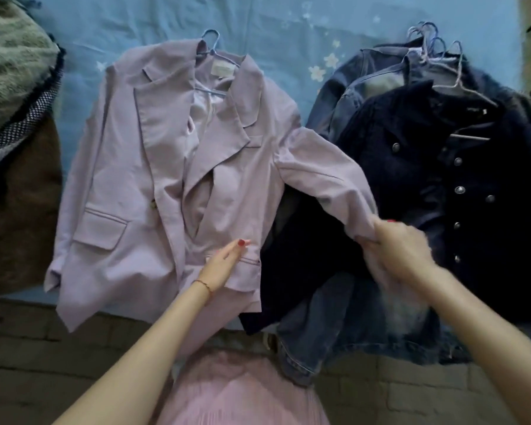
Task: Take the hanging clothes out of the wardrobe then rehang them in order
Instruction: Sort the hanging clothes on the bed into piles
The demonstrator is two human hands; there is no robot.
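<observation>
The left hand point(224, 265) lies flat, fingers straight, on the lilac blazer point(154, 185) (spread on the bed point(288, 32)). The right hand point(396, 250) grips the blazer's sleeve cuff point(362, 231), arm outstretched.

A bedroom in a home — clothes lie spread on a bed covered by a light-blue sheet printed with small white flowers point(288, 35). A lilac blazer on a blue wire hanger point(172, 167) lies beside a pile of dark navy and denim jackets on hangers point(442, 167). A fuzzy green blanket point(10, 65) sits at one edge — brick-patterned flooring point(43, 363) shows below the bed.
</observation>
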